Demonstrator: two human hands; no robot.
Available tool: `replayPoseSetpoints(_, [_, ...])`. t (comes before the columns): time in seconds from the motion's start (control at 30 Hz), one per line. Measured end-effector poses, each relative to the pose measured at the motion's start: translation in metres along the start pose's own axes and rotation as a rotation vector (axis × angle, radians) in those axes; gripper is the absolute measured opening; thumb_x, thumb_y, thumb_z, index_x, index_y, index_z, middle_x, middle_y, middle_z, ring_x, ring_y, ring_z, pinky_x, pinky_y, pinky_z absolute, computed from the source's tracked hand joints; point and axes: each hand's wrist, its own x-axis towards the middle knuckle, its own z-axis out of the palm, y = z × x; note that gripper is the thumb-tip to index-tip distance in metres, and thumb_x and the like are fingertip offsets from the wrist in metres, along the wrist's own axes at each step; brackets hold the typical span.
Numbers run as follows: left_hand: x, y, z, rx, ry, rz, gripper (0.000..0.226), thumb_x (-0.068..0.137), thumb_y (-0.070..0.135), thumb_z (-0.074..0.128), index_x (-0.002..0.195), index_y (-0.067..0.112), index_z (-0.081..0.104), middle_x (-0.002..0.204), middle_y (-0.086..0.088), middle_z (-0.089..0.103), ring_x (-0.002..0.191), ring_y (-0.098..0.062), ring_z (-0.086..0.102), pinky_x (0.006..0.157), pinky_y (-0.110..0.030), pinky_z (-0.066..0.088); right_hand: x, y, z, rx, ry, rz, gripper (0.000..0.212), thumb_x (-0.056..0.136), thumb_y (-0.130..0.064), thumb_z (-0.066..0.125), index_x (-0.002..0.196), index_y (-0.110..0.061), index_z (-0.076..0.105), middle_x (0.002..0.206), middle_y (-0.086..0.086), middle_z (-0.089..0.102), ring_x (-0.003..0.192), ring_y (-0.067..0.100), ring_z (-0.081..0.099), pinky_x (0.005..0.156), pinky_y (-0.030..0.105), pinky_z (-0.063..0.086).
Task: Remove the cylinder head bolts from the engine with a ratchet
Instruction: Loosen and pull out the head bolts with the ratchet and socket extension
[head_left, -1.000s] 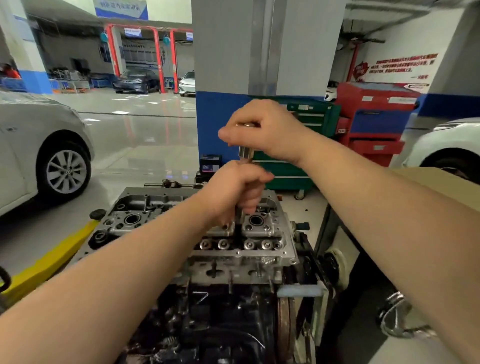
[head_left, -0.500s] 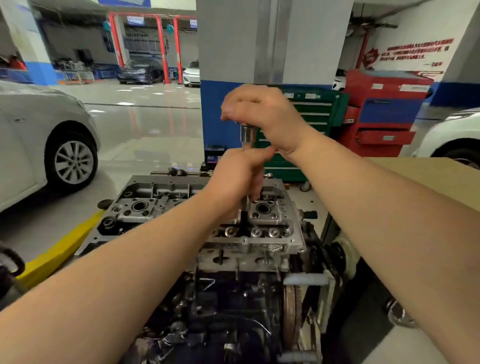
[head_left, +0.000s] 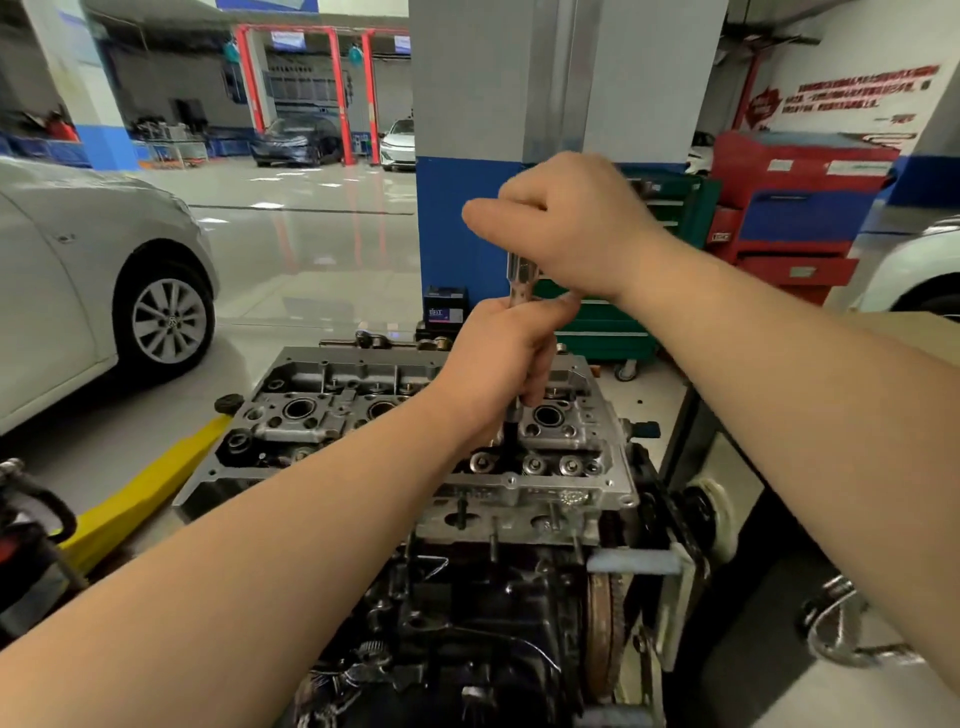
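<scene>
One upright ratchet (head_left: 521, 283), tip down

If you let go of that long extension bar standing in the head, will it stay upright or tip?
Probably stiff: the extension bar looks like polished steel. It may stay upright, since its lower end sits down in the cylinder head. Smooth chrome could be slippery; both the left hand and right hand grip it.

Silver car (head_left: 78, 291) at left on glossy workshop floor (head_left: 311, 249). Yellow ramp (head_left: 140, 493) low left. Grey-and-blue pillar (head_left: 467, 156) centre. Small battery (head_left: 444, 309) at pillar foot. Green tool cabinet (head_left: 623, 322) beside red tool chest (head_left: 795, 208). White car (head_left: 914, 275) at right edge. Red lift posts (head_left: 337, 93), two parked cars far back.
</scene>
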Motion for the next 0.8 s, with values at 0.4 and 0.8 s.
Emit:
replayPoseSetpoints(0.4, [0.000, -0.002, -0.005, 0.008, -0.079, 0.012, 0.051, 0.095, 0.021, 0.062, 0.053, 0.024, 0.032, 0.046, 0.001, 0.027, 0.042, -0.018, 0.019, 0.044, -0.025, 0.026, -0.009, -0.008, -0.002, -0.290, 0.101, -0.014, 0.059, 0.096, -0.051, 0.042, 0.051, -0.013, 0.036, 0.049, 0.005, 0.033, 0.050, 0.024, 0.032, 0.053, 0.035, 0.027])
replayPoseSetpoints(0.8, [-0.016, -0.028, -0.008, 0.147, -0.091, -0.055, 0.056, 0.097, 0.051, 0.065, 0.059, 0.018, 0.042, 0.051, -0.003, 0.041, 0.047, -0.022, 0.035, 0.052, -0.031, 0.036, -0.033, -0.001, -0.002, 0.033, 0.182, 0.052, 0.049, 0.094, -0.061, 0.055, 0.077, -0.016, 0.066, 0.065, -0.005, 0.061, 0.072, 0.017, 0.059, 0.082, 0.038, 0.045])
